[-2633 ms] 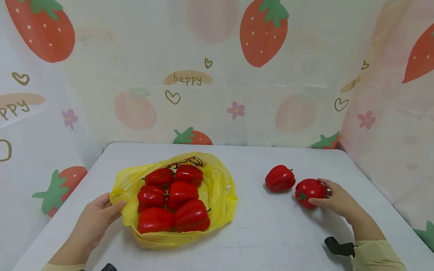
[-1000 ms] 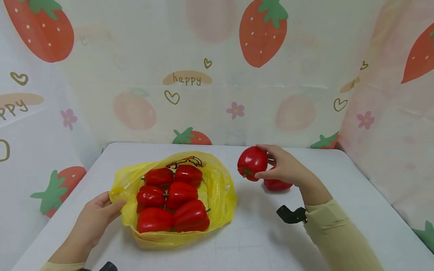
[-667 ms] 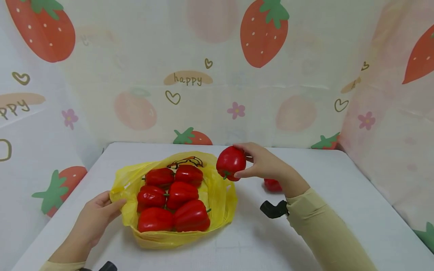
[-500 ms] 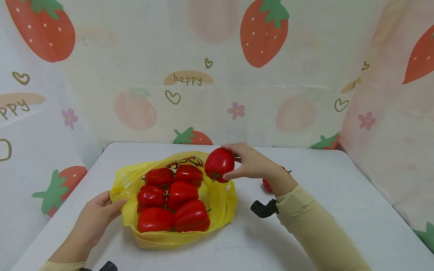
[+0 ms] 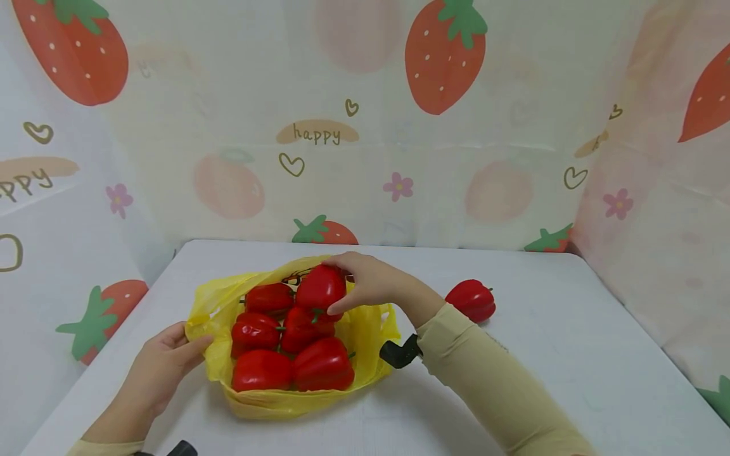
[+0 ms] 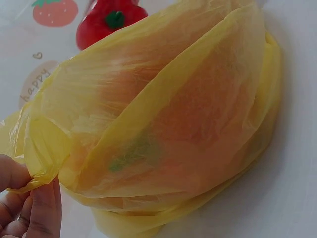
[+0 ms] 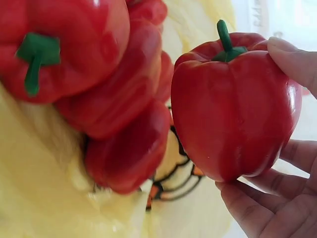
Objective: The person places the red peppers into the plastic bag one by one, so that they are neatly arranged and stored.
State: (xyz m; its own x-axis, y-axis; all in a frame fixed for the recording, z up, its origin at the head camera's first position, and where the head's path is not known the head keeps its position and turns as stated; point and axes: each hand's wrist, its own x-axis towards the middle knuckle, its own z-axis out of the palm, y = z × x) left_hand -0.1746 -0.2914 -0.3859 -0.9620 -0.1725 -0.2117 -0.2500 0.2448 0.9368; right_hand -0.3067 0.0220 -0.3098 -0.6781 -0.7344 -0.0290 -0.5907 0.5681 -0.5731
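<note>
A yellow plastic bag [image 5: 365, 335] lies with its mouth open, and several red bell peppers [image 5: 262, 370] sit inside it. My left hand [image 5: 165, 370] pinches the bag's left rim; the left wrist view shows thumb and fingers [image 6: 44, 208] on the thin film. My right hand [image 5: 373, 282] grips another red bell pepper [image 5: 320, 288] over the back right of the bag, stem toward me. In the right wrist view that held pepper [image 7: 235, 104] is between thumb and fingers, above the peppers in the bag. It hides the back right pepper from the head view.
One more red bell pepper [image 5: 472, 300] lies on the white table [image 5: 570, 354] to the right, partly behind my right forearm. A cloth backdrop [image 5: 445, 158] with strawberry prints stands along the table's back and sides.
My right hand took the pepper from the table's right side and carried it leftward, over the bag. My left hand keeps its hold on the bag's rim without moving.
</note>
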